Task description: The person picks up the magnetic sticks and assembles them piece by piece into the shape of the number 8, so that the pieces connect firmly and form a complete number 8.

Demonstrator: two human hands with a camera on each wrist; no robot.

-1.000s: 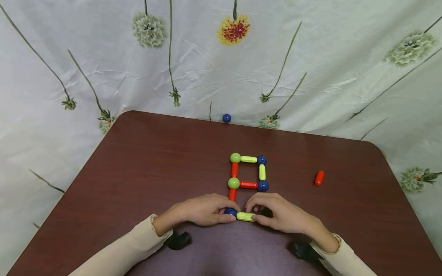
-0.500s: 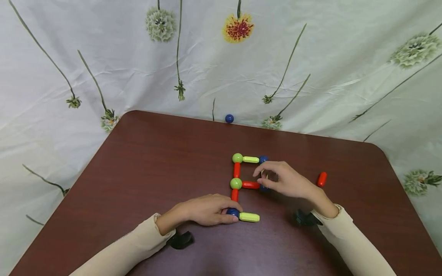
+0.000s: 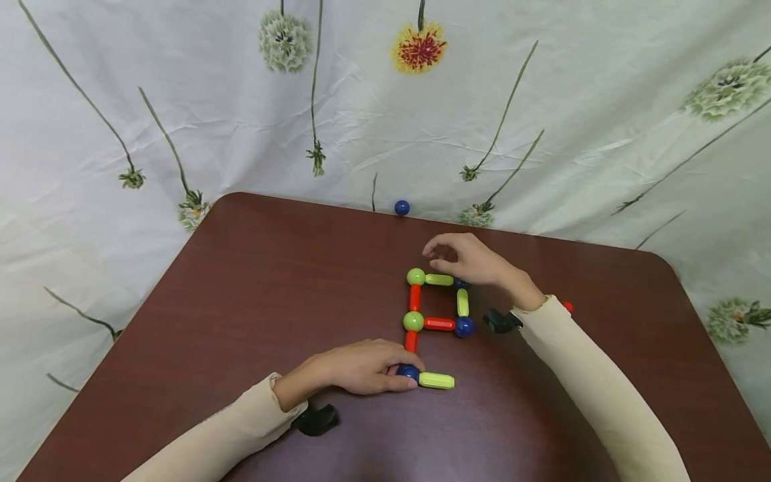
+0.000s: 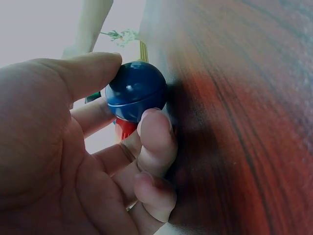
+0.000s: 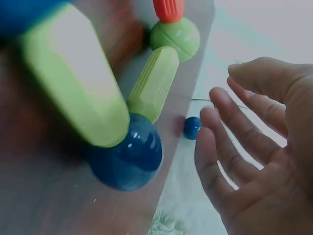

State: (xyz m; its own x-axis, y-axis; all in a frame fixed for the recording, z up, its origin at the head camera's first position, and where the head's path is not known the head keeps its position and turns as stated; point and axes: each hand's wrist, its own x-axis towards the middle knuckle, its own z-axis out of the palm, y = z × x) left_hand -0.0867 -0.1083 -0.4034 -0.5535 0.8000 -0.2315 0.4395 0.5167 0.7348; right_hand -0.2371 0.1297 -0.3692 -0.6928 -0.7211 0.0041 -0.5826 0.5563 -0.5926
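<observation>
My left hand [image 3: 367,367] grips a blue ball [image 4: 137,90] at the near end of a figure made of rods and balls. Thumb and fingertips close round that ball in the left wrist view. A yellow-green rod [image 3: 436,381] sticks out to its right, and a red rod [image 3: 411,341] runs up to a green ball [image 3: 413,321]. Beyond it, rods and balls form a square. Over the square's far side hovers my right hand [image 3: 466,258], holding nothing, its fingers loosely bent. In the right wrist view a loose blue ball [image 5: 192,128] shows past its fingertips.
The loose blue ball [image 3: 401,207] lies at the table's far edge, by a flowered cloth [image 3: 337,100]. A red rod [image 3: 568,306] peeks out from behind the right sleeve. The dark red-brown table [image 3: 271,281] extends to both sides.
My right hand has let go of the near yellow-green rod and moved away from me, over the square to its far side. The left hand stays on its blue ball.
</observation>
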